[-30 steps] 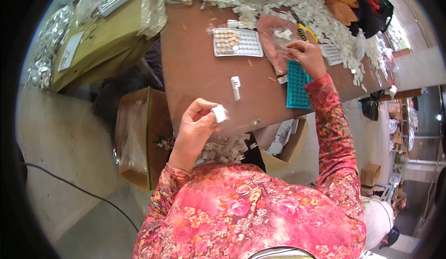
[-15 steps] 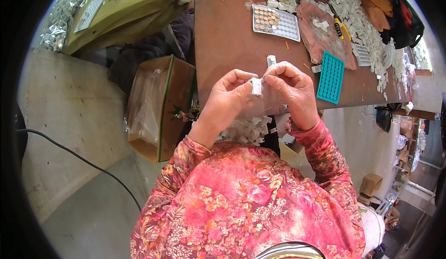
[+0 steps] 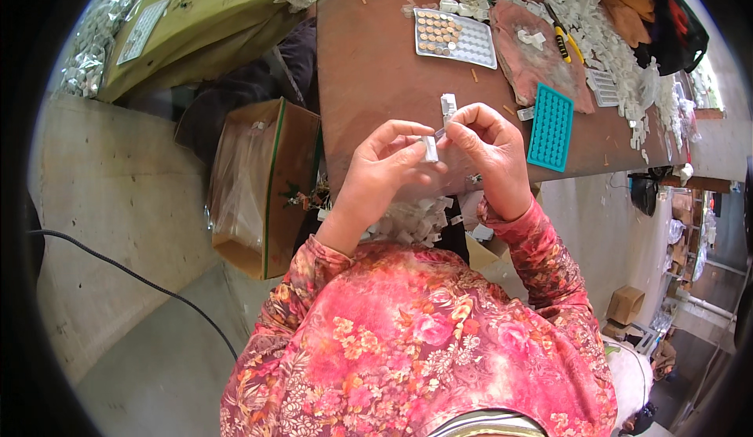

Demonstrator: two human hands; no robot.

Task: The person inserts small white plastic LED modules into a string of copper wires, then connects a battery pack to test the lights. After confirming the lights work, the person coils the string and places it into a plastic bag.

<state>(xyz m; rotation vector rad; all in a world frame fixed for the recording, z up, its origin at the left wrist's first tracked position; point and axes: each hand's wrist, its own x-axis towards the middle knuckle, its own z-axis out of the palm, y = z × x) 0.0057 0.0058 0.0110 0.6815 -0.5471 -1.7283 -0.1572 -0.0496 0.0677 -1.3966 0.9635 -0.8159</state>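
Observation:
My left hand (image 3: 380,172) pinches a small white plastic part (image 3: 431,149) between thumb and fingertips, just off the table's front edge. Close beside it, my right hand (image 3: 496,153) has thumb and forefinger pressed together near the part. Whatever sits in that right pinch is too small to make out. Just beyond the fingertips, another white plastic piece (image 3: 449,106) lies on the brown table (image 3: 376,61). Below my hands, a heap of similar white pieces (image 3: 412,221) rests at my lap.
To the right lies a teal tray with round hollows (image 3: 551,127). Farther back are a white tray of round metal discs (image 3: 455,37), a pink cloth (image 3: 541,68), yellow-handled pliers (image 3: 563,48) and heaped white parts (image 3: 620,37). An open cardboard box (image 3: 294,194) stands left.
The white part in my left hand has turned and now shows a narrower, tilted side. My hands stay close together; the whole view has shifted slightly.

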